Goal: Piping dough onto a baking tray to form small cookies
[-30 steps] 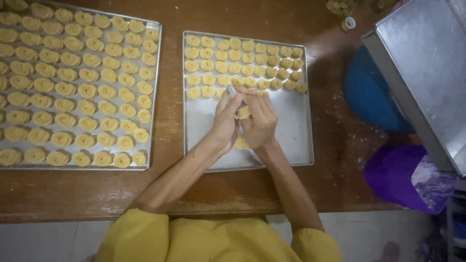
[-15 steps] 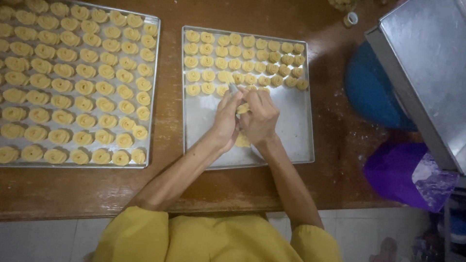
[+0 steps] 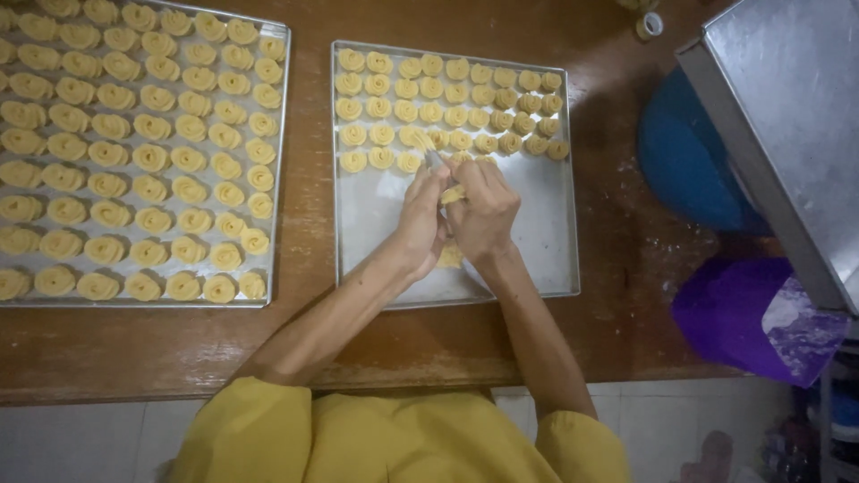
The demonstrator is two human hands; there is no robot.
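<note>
Both hands work over a metal baking tray (image 3: 546,241) on a brown wooden table. My left hand (image 3: 420,219) and my right hand (image 3: 483,210) together grip a clear piping bag (image 3: 450,193) filled with yellow dough. Its metal nozzle (image 3: 433,161) points down at the tray beside the last piped cookie. Several rows of yellow swirl cookies (image 3: 447,103) fill the tray's far part; the near part is bare metal.
A second tray (image 3: 134,152) at the left is full of swirl cookies. At the right stand a blue plastic stool (image 3: 689,156), a purple one (image 3: 734,313) and a large upturned metal tray (image 3: 796,116). A small roll of tape (image 3: 650,24) lies at the far edge.
The hands and piping bag stay at the same spot on the tray; the nozzle keeps pressing dough at the end of the fourth row. The camera view has shifted slightly.
</note>
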